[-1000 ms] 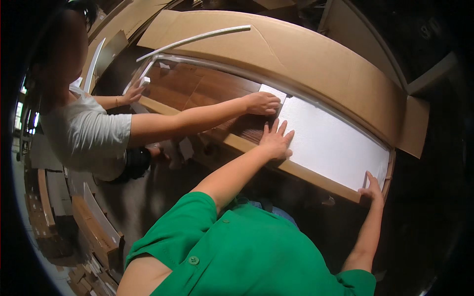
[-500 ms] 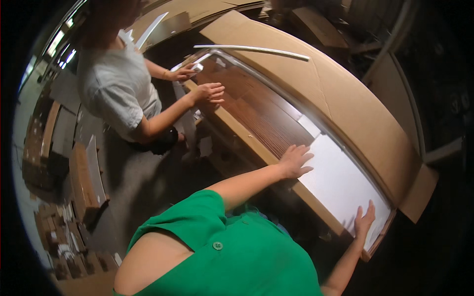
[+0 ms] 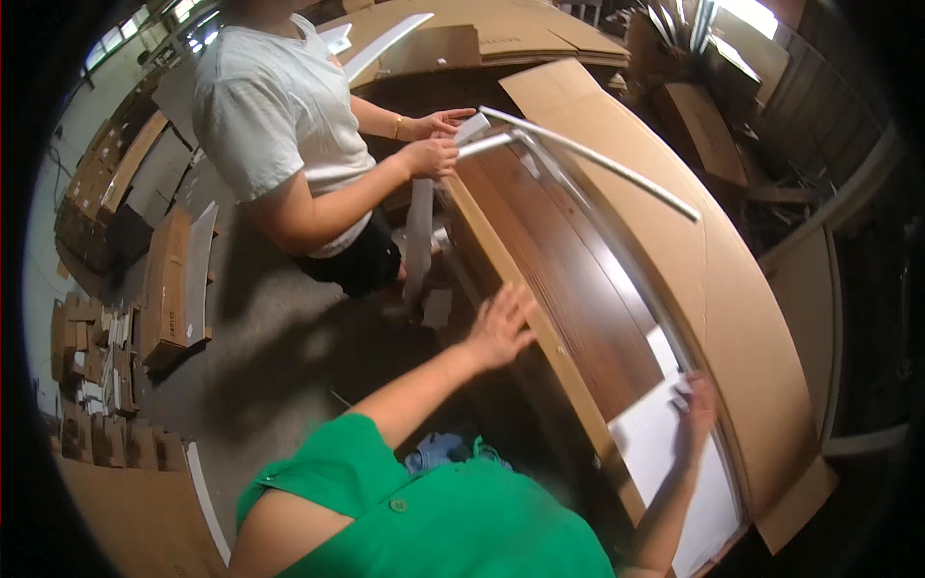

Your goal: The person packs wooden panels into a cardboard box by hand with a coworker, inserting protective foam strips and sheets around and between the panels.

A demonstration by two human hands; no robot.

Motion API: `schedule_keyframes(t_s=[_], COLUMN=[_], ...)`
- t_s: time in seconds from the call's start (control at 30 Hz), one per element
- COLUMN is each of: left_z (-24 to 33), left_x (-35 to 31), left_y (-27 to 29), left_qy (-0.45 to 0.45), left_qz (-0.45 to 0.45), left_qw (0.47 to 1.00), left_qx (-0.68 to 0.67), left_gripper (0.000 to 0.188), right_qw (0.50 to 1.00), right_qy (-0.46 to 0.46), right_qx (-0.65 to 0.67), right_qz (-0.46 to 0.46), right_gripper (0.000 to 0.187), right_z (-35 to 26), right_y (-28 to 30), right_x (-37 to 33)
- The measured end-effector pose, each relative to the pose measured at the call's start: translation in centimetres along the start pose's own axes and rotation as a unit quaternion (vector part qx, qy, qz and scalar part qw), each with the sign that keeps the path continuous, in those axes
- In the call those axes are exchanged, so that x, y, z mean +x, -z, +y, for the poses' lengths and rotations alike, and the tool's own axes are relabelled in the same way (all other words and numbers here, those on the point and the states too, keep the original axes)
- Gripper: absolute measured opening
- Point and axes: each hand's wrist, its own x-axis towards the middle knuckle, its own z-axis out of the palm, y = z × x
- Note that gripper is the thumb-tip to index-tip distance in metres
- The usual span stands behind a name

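A long open carton [image 3: 549, 323] runs from the far middle to the lower right. Inside lies a brown wood-grain panel [image 3: 549, 260], with a white sheet [image 3: 636, 433] over its near right end. My left hand [image 3: 503, 328], fingers spread and holding nothing, is at the carton's near side wall. Somewhat blurred, my right hand [image 3: 699, 414] is over the white sheet beside the far wall, its fingers loosely apart; whether it touches the sheet I cannot tell.
Across the carton's far left end, a co-worker's hands [image 3: 434, 154] are at a small white block [image 3: 467, 128]. A thin white strip [image 3: 597, 164] lies over the wide cardboard flap [image 3: 713, 289]. More cartons [image 3: 169, 289] stand on the floor at left.
My left hand has lifted off the panel and moved left; my right hand has shifted up along the sheet. The co-worker's two hands have come together at the white block. The view has turned.
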Motion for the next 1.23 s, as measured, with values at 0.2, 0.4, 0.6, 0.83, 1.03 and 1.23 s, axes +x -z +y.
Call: schedule_keyframes(t_s=[0.2, 0.4, 0.6, 0.83, 1.03, 1.23], left_z=[-0.9, -3.7, -4.0, -3.9, -2.8, -1.6], left_x=[-1.0, -1.0, -0.8, -1.4, -1.5, -3.7], left_y=[0.1, -0.2, -1.6, -1.3, -2.2, 1.5], left_qy=[-0.028, -0.085, -0.117, -0.113, -0.113, -0.062], left_qz=[-0.064, -0.111, -0.014, -0.029, -0.036, -0.031], left_qw=[0.997, 0.987, 0.984, 0.986, 0.992, 0.993], left_qx=[-0.042, -0.082, -0.130, -0.117, -0.052, -0.098], left_gripper=[0.073, 0.088, 0.086, 0.087, 0.090, 0.085], right_qw=[0.852, 0.825, 0.774, 0.761, 0.799, 0.854], right_qy=[0.290, 0.201, 0.145, 0.165, 0.203, 0.248], right_qx=[-0.428, -0.517, -0.614, -0.627, -0.566, -0.444], right_qz=[-0.085, -0.108, -0.058, -0.022, -0.013, 0.109], right_gripper=[0.045, 0.058, 0.081, 0.081, 0.071, 0.061], right_z=[1.0, 2.1, 5.3, 5.7, 4.5, 2.1], right_y=[-17.4, -18.3, -18.1, -18.2, -17.2, -13.8], right_x=[-5.2, -6.2, -5.7, -6.4, -7.2, -16.3])
